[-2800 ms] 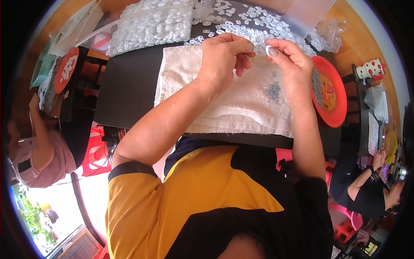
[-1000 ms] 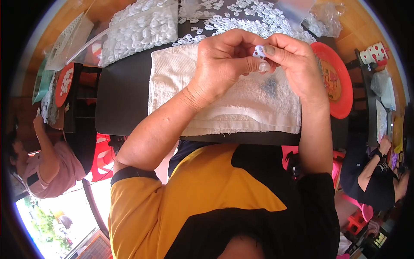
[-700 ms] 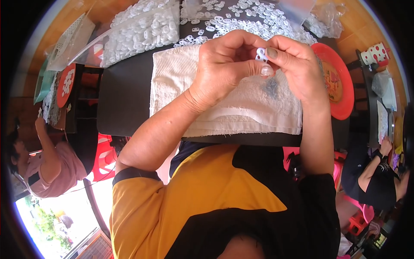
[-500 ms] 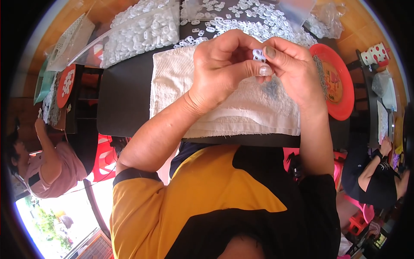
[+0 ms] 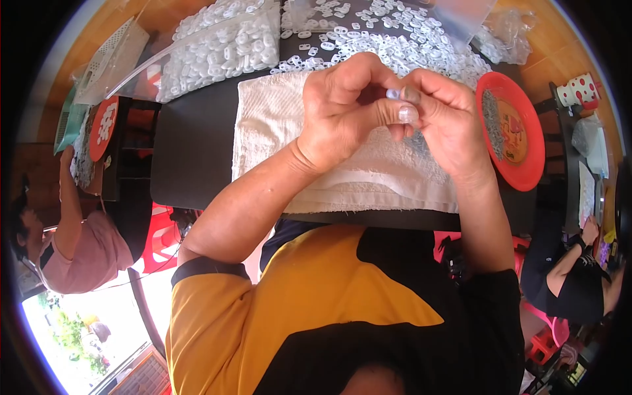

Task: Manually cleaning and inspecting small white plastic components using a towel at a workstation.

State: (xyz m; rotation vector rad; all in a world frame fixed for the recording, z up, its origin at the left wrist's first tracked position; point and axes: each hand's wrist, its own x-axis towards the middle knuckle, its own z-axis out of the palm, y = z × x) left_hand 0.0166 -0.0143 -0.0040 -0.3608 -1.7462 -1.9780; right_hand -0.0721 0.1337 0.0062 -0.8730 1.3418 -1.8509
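Small white plastic piece point(image 5: 394, 95) sits pinched between left hand point(image 5: 345, 108) and right hand point(image 5: 447, 122); many loose pieces point(image 5: 395, 43) remain unworked, seemingly

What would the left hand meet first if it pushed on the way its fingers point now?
The left hand points toward the person's right, so it would almost at once meet the right hand; their fingertips already pinch a small white piece between them. Depth is hard to judge here.
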